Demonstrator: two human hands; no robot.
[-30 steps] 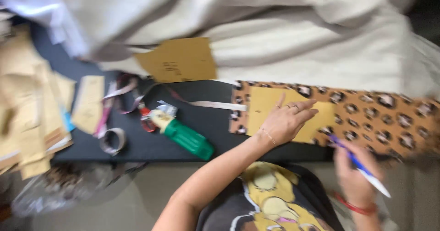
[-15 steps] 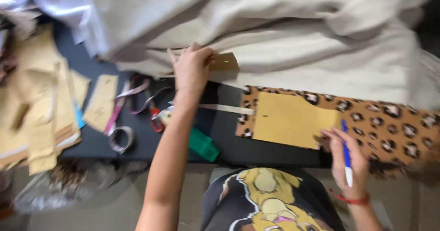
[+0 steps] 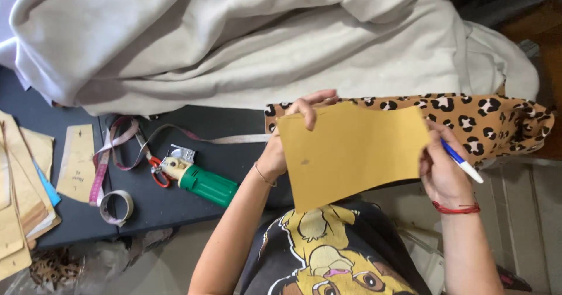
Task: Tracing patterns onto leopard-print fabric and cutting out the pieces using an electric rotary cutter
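The left hand [image 3: 293,134] is pinching the brown paper pattern [image 3: 351,154] at its nine o'clock edge; the right hand [image 3: 442,169], at three o'clock, is gripping it alongside a blue pen [image 3: 462,161].

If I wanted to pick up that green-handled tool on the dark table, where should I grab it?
Grip the green-handled tool around its green barrel, coming from above and the near table edge. That part is long, rounded and bare, pointing toward the edge. The pale head end sits against the red scissors and measuring tape, so it looks more awkward.
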